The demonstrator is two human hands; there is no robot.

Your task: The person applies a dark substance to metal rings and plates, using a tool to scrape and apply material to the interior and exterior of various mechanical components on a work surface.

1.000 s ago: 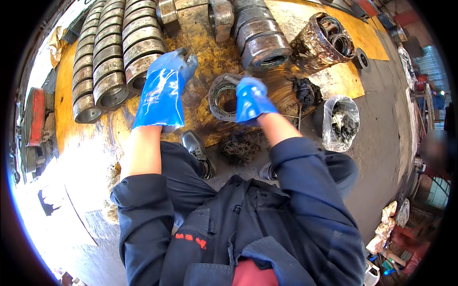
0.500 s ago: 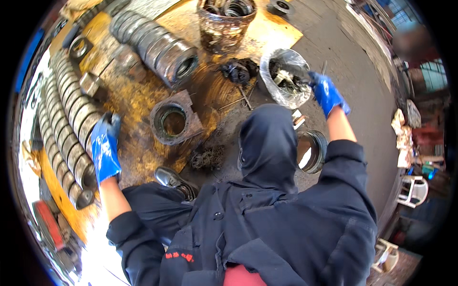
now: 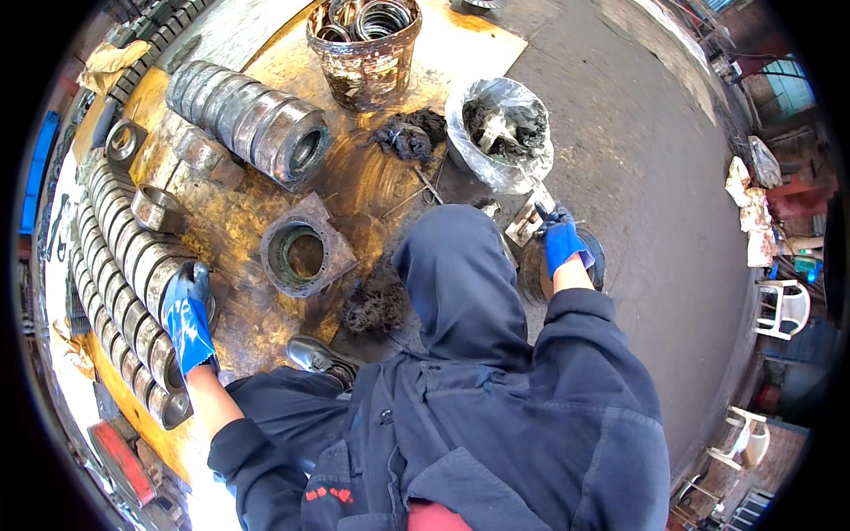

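Note:
My left hand point(image 3: 188, 323), in a blue rubber glove with dark-stained fingers, is closed over a metal ring point(image 3: 214, 297) beside the long rows of metal rings point(image 3: 146, 258); most of that ring is hidden behind the glove. On the right, my blue-gloved right hand point(image 3: 564, 242) hovers above a wide metal ring point(image 3: 533, 270). Its fingers look slightly apart, close to a pale flat piece point(image 3: 524, 225) whose kind I cannot make out. Beyond it stands a plastic-lined bucket point(image 3: 540, 168) holding dark, greasy stuff.
A square metal housing point(image 3: 343, 248) with a round bore lies ahead. Dark fibrous clumps point(image 3: 376, 305) and greasy rags point(image 3: 409, 140) lie about. Farther off are a stack of large rings point(image 3: 239, 115) and a grimy bucket point(image 3: 365, 75) of rings. White chairs point(image 3: 784, 310) stand at right.
My right hand has come away from the plastic-lined bucket, back toward me beside the pale piece. The view has shifted. A ring now shows beside my left glove.

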